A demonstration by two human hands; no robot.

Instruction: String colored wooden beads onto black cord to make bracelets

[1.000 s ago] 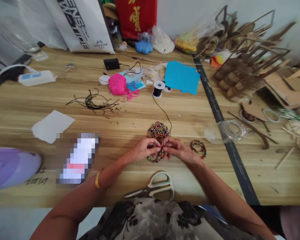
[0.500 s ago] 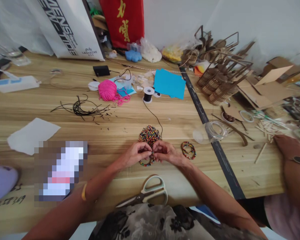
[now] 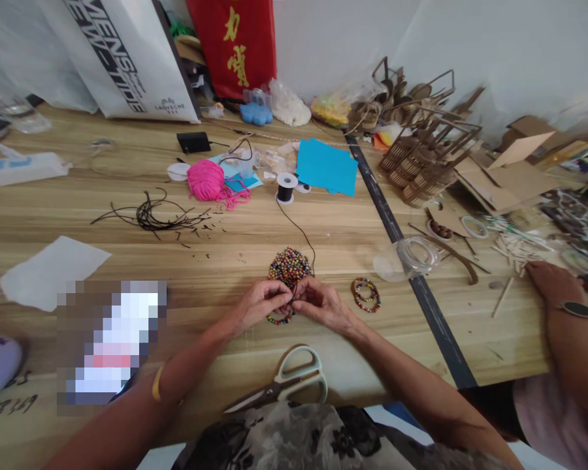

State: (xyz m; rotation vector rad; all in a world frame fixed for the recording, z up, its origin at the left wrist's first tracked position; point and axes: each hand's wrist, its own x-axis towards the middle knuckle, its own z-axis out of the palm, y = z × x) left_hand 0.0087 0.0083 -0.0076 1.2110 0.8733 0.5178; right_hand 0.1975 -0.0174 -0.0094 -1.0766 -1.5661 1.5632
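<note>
My left hand (image 3: 263,304) and my right hand (image 3: 324,307) meet fingertip to fingertip just in front of a heap of small multicoloured beads (image 3: 290,264). Both pinch a thin black cord (image 3: 294,292). Under the fingers a beaded bracelet (image 3: 279,320) shows in part, the rest of it covered by my hands. A black cord also runs from a white-rimmed spool (image 3: 285,190) down to the right side of the heap. Two beaded bracelets (image 3: 366,296) lie stacked to the right of my right hand. Scissors with pale handles (image 3: 301,377) rest near the table edge, below my hands.
Cut black cords (image 3: 159,215), pink yarn (image 3: 206,180) and blue sheets (image 3: 326,167) lie farther back. A phone-like blurred object (image 3: 120,339) is by my left forearm. At right are a tape roll (image 3: 418,254), small woven baskets (image 3: 416,170) and another person's hand (image 3: 549,282).
The view has shifted slightly. My fingertips have moved a little around the cord, and a dark strand now shows between them. The other person's hand at right has moved slightly.
</note>
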